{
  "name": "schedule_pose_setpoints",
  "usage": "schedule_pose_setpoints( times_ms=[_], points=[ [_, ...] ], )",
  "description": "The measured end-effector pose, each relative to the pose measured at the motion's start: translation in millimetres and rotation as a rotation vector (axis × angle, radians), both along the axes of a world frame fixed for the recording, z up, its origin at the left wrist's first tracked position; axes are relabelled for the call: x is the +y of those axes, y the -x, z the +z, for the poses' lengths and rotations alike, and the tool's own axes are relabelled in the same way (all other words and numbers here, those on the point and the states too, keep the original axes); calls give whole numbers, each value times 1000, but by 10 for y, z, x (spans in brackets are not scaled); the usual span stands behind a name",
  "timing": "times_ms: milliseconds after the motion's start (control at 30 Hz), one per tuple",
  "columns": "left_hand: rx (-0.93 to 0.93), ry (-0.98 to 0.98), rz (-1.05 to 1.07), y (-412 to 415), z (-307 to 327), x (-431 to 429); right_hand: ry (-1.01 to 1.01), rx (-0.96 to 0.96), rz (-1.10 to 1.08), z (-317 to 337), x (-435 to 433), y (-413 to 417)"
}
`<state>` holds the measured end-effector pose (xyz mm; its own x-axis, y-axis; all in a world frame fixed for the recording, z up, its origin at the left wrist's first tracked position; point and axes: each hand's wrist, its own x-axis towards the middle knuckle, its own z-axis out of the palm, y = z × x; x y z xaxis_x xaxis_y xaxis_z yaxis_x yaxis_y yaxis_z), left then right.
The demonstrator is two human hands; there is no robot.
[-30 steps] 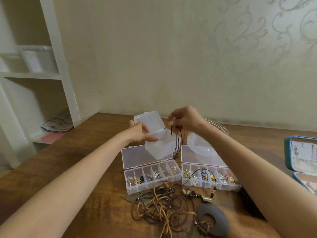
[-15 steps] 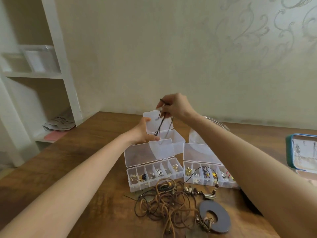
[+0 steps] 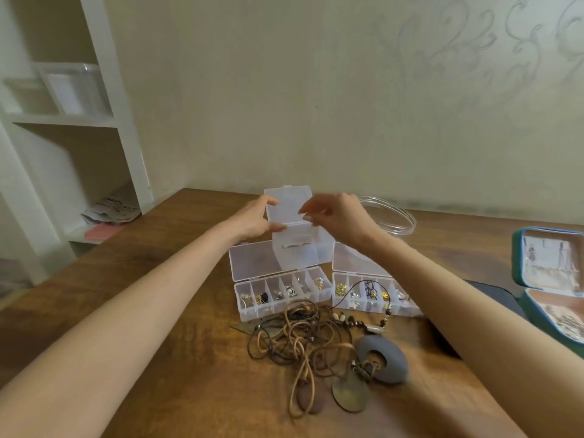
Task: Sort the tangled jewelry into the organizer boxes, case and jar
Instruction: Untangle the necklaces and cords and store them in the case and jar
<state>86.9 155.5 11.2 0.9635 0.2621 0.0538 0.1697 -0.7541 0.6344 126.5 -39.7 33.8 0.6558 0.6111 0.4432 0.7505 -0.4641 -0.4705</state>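
The small clear box (image 3: 295, 248) is in the middle of my view, just behind the two organizer boxes. Its lid (image 3: 288, 202) stands open. A thin dark cord (image 3: 295, 245) lies inside it. I cannot tell if the box sits on the bench (image 3: 151, 279) or is held a bit above it.

My left hand (image 3: 252, 221) holds the small box by its left side, with the thumb up on the lid and the fingers curled round the front. My right hand (image 3: 339, 216) is bent narrow, and its fingertips (image 3: 307, 217) pinch the lid at its right edge.

The left organizer box (image 3: 278, 290) and the right organizer box (image 3: 368, 294) lie open side by side. Their little slots have small shiny bits in them. One black string (image 3: 347, 294) hangs out of the right box, over its front.

In front of the boxes is a messy pile of brown cords (image 3: 300, 339). A big grey ring (image 3: 390, 365) lies at its right side. A flat brass oval (image 3: 350, 398) and a brown oval (image 3: 311, 401) lie at the near end.

The clear jar (image 3: 395, 221) stands behind my right wrist. The teal case (image 3: 518, 273) is open at the far right.

A white shelf (image 3: 104, 121) stands on the left, with a clear tub (image 3: 74, 86) up high and some papers (image 3: 110, 210) lower down.
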Motion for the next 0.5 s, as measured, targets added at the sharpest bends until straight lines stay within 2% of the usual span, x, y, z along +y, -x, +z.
schedule_pose_setpoints(
  times_ms=[100,167,233,300,367,500],
  points=[
    [-169,-177,40,300,87,-170,-121,2,83,-49,-401,402],
    [-360,-231,-9,624,137,-395,-81,19,132,-136,-676,625],
    [-457,-201,-105,976,154,-640,14,76,171,-219,-929,777],
    [-373,-109,-247,1315,137,-843,147,159,237,-272,-1121,871],
    [-177,-66,-390,1576,62,-998,254,226,320,-331,-1242,953],
    [80,-369,-503,1816,-271,-1111,367,163,348,-527,-1270,1042]
  ],
)
